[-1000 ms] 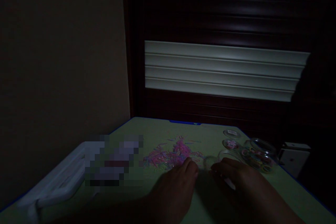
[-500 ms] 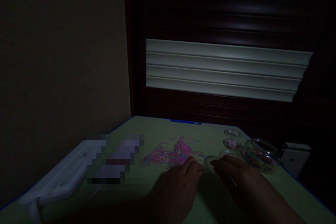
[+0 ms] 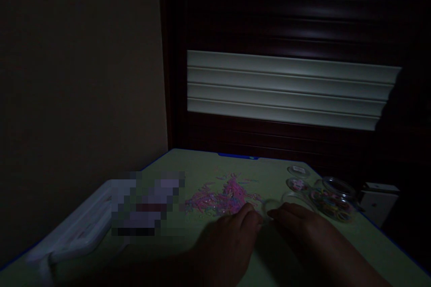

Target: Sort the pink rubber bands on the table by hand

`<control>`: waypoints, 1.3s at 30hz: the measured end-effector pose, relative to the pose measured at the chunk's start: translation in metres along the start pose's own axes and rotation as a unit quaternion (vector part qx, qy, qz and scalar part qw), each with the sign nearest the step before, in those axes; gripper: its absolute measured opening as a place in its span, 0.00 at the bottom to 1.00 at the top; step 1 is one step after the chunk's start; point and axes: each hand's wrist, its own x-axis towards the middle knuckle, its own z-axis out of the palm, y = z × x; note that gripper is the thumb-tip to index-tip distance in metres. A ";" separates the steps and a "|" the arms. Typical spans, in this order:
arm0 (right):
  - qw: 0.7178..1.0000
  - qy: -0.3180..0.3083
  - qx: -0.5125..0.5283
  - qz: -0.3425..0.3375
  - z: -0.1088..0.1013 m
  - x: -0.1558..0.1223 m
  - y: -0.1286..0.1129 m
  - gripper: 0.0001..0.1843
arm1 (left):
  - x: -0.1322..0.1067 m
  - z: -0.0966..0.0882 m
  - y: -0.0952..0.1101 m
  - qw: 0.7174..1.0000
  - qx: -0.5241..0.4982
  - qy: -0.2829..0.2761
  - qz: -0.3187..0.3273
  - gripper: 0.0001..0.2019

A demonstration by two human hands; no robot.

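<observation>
A loose pile of small elastic bands point(image 3: 215, 202), mostly pink, lies in the middle of the table. My left hand point(image 3: 235, 233) is closed at the near right edge of this pile; what its fingers hold, if anything, is hidden. Just to the right, my right hand point(image 3: 299, 224) has its fingers bent over a clear plastic jar point(image 3: 292, 197), which seems to lie on its side with its rim towards the pile. The hand covers much of the jar. Both hands are close together, fingertips a small gap apart.
A second clear jar point(image 3: 333, 199) with colourful hair ties stands at the right edge. Two round lids, a labelled one point(image 3: 298, 171) and a pink-patterned one point(image 3: 297, 184), lie behind. A white lamp-like object point(image 3: 77, 224) stands left, by a blurred-out item point(image 3: 148, 206). A phone point(image 3: 379, 202) is far right.
My right hand has shifted slightly left and down, and my left hand slightly right and down. The jars, lids and pile look much the same.
</observation>
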 end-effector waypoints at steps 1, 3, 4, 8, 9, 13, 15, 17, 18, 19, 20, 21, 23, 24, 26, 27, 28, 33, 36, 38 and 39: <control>1.000 0.002 0.000 -0.004 0.000 0.001 0.001 0.19 | 0.000 0.000 0.000 1.000 -0.002 -0.001 -0.002 0.09; 1.000 0.002 -0.001 -0.006 0.000 0.001 0.001 0.19 | 0.000 -0.001 0.001 1.000 -0.008 0.000 -0.004 0.10; 1.000 0.001 -0.001 -0.007 -0.001 0.001 0.001 0.19 | 0.000 -0.002 0.001 1.000 -0.012 -0.001 -0.004 0.10; 1.000 0.018 -0.006 -0.004 -0.004 0.000 -0.001 0.16 | 0.000 -0.006 0.001 1.000 -0.022 -0.003 0.005 0.11; 1.000 0.022 -0.009 0.000 -0.004 -0.001 -0.003 0.15 | 0.000 -0.006 0.001 1.000 -0.023 -0.004 0.010 0.11; 0.999 0.027 -0.013 0.013 -0.007 0.000 -0.007 0.14 | 0.000 -0.007 0.001 1.000 -0.028 -0.003 0.011 0.10; 1.000 0.023 -0.013 0.017 -0.007 -0.001 -0.008 0.14 | 0.000 -0.007 0.001 0.999 -0.033 -0.003 0.008 0.11; 1.000 0.018 -0.015 0.020 -0.006 -0.001 -0.007 0.13 | 0.000 -0.008 0.001 0.999 -0.039 0.000 0.010 0.12; 1.000 0.016 -0.017 0.017 -0.006 -0.001 -0.006 0.13 | 0.000 -0.008 0.001 0.999 -0.042 0.003 0.010 0.12; 1.000 0.019 -0.020 0.013 -0.005 -0.001 -0.005 0.12 | 0.000 -0.009 0.001 0.999 -0.046 0.007 0.010 0.12; 0.999 0.020 -0.024 0.008 -0.004 -0.002 -0.003 0.13 | 0.000 -0.010 0.001 0.999 -0.049 0.009 0.011 0.12; 0.999 0.025 -0.031 0.006 -0.003 -0.002 -0.002 0.13 | 0.000 -0.011 0.001 0.999 -0.052 0.010 0.012 0.12; 0.998 0.040 -0.055 0.001 -0.002 -0.002 0.001 0.13 | 0.001 -0.012 0.002 0.999 -0.052 0.006 0.007 0.11; 0.996 0.054 -0.073 -0.002 -0.003 -0.003 0.002 0.13 | 0.001 -0.012 0.002 0.999 -0.051 0.001 0.003 0.11; 0.990 0.087 -0.111 -0.010 -0.005 -0.005 0.004 0.13 | 0.002 -0.012 0.003 0.999 -0.049 -0.007 -0.004 0.11; 0.986 0.101 -0.128 -0.014 -0.007 -0.006 0.005 0.13 | 0.002 -0.012 0.003 0.999 -0.051 -0.009 -0.004 0.11; 0.983 0.112 -0.142 -0.015 -0.009 -0.007 0.006 0.13 | 0.001 -0.012 0.002 0.999 -0.052 -0.009 -0.002 0.11; 0.969 0.160 -0.184 0.025 -0.016 -0.013 0.009 0.15 | 0.000 -0.010 0.000 0.998 -0.061 0.000 0.017 0.12; 0.958 0.195 -0.202 0.055 -0.017 -0.014 0.009 0.17 | -0.001 -0.010 -0.002 0.998 -0.066 -0.001 0.022 0.13; 0.958 0.185 -0.206 0.075 -0.017 -0.014 0.010 0.18 | -0.001 -0.011 -0.002 0.998 -0.062 -0.006 0.021 0.12; 0.959 0.171 -0.209 0.086 -0.018 -0.014 0.010 0.19 | -0.001 -0.012 -0.002 0.998 -0.059 -0.012 0.021 0.12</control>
